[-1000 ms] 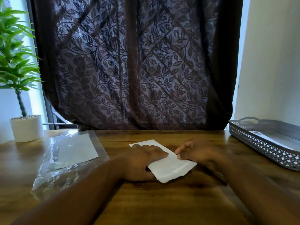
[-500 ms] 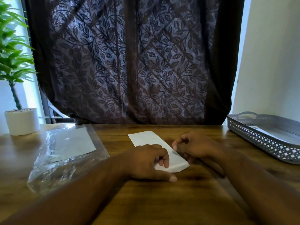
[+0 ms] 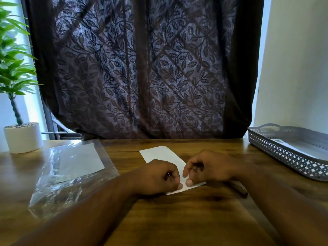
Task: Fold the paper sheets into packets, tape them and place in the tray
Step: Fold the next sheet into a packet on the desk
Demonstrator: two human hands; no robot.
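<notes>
Pinching the near end of the paper sheet [image 3: 159,154] at frame centre, left hand [image 3: 156,176] and right hand [image 3: 211,166] each grip it, narrower than a second ago on the counter [image 3: 177,219], so folding likely advances before the tray [image 3: 276,150] at right.

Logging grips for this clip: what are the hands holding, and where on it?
Both the left hand and the right hand pinch the folded white paper strip at its near end, thumbs side by side; its far end is free.
</notes>
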